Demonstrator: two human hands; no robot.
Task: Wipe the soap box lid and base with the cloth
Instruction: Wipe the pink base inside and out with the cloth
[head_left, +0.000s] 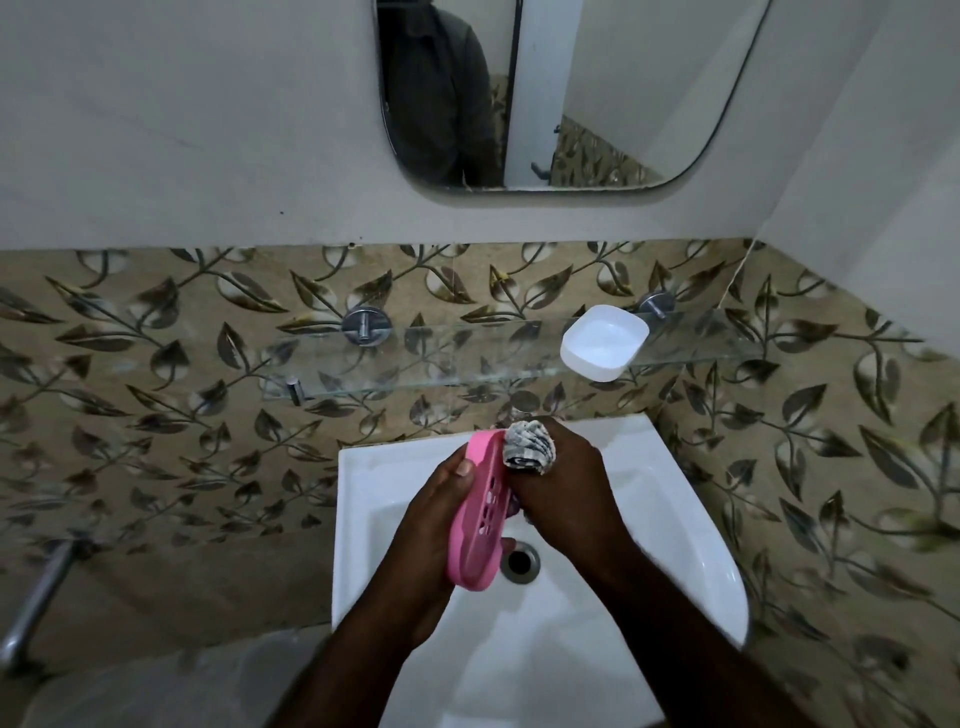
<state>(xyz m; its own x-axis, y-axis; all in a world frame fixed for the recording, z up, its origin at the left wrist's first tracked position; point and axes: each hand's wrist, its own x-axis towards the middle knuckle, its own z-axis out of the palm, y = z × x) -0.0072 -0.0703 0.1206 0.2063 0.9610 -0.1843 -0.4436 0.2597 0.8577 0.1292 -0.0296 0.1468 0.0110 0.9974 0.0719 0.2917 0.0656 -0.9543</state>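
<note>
My left hand (431, 525) grips a pink soap box part (480, 512) with drain holes, held on edge over the white sink (691, 571). My right hand (563, 488) clutches a bunched grey and white cloth (530, 447) and presses it against the pink part's upper right side. A white soap box part (604, 342) sits open side up on the glass shelf (415, 358) above the sink. I cannot tell which part is the lid and which is the base.
The sink drain (519, 562) lies just below the pink part. A mirror (561, 93) hangs on the wall above the leaf-patterned tiles. A metal pipe (36, 597) sticks out at the left edge.
</note>
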